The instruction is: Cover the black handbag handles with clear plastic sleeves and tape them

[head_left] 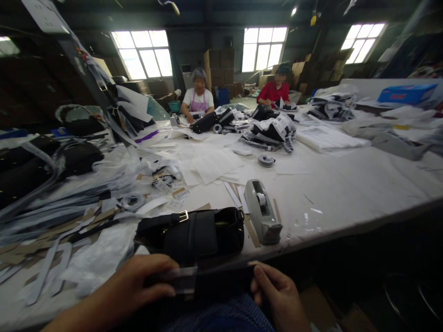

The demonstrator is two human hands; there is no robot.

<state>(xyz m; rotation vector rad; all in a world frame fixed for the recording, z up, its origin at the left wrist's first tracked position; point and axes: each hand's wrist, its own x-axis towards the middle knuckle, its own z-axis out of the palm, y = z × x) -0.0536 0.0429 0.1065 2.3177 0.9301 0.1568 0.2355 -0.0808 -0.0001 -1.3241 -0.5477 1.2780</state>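
A black handbag [190, 237] with a gold-coloured buckle lies on its side at the table's near edge. Just in front of it, my left hand [148, 276] is closed around a dark strip with a clear plastic wrap [185, 280], whose end sticks out past the fingers. To the right, my right hand [273, 293] is held below the table edge with thumb and forefinger pinched together; whatever lies between them is too dark to make out. A grey tape dispenser [268, 228] stands right of the bag, its roll of tape [261, 199] showing.
Cardboard strips, plastic film [100, 258] and dark straps cover the table's left side. White sheets [214, 163] and a tape roll [266, 160] lie further back. Two co-workers [199, 99] sit across the table near piled wrapped bags [272, 131]. A blue box [406, 93] sits far right.
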